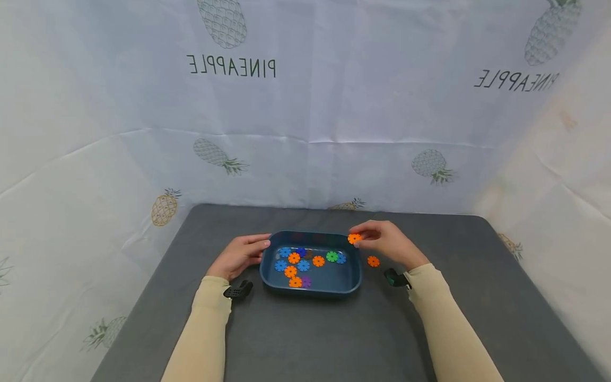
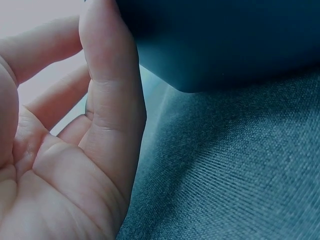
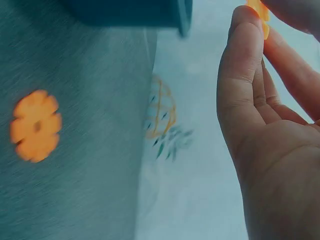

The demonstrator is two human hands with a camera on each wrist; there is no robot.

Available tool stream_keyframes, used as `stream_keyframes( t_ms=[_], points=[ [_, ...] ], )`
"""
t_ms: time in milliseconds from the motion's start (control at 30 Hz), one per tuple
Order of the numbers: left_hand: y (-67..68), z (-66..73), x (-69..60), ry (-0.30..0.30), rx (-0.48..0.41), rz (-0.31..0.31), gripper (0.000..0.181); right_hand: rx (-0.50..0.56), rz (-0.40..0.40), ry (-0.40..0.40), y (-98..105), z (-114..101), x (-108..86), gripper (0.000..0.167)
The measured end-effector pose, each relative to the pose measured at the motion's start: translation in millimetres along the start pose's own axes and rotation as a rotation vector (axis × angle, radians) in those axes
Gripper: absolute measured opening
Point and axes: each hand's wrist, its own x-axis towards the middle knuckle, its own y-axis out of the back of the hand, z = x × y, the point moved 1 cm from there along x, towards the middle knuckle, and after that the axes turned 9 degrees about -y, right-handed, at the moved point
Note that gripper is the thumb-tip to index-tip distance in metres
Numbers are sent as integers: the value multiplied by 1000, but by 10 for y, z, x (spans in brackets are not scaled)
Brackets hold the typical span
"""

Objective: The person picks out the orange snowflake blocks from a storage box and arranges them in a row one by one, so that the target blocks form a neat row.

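Note:
A dark blue tray [image 1: 329, 278] holds several small notched interlocking plastic discs: orange, blue, green [image 1: 331, 256] and purple [image 1: 306, 281]. My left hand [image 1: 238, 254] holds the tray's left side near the far corner; in the left wrist view the thumb [image 2: 112, 100] lies against its outer wall, and the exact contact of the fingers is hidden. Over the tray's far right corner, my right hand [image 1: 389, 241] pinches an orange disc [image 1: 354, 239] between thumb and fingertips. That disc [image 3: 259, 12] is partly cut off in the right wrist view. Another orange disc [image 1: 373, 261] lies flat on the table right of the tray.
The dark grey table [image 1: 315, 339] spreads around the tray. Behind it hangs a white cloth [image 1: 353, 111] printed with pineapples, which also closes off both sides. Each wrist wears a dark band, the left one [image 1: 238, 290] close to the tabletop.

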Motion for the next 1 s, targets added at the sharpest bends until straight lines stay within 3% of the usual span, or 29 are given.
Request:
stream_keyframes(
  t_ms=[200,533,1000],
  points=[
    [-1,8,6,0,1,-7,62,48,96,-88,61,381,-156,44],
    [7,15,-15,14,4,8,65,4,136,-173,82,787,-274,43],
    [26,-12,-1,23,9,-11,67,-44,138,-200,22,892,-273,40]
  ],
)
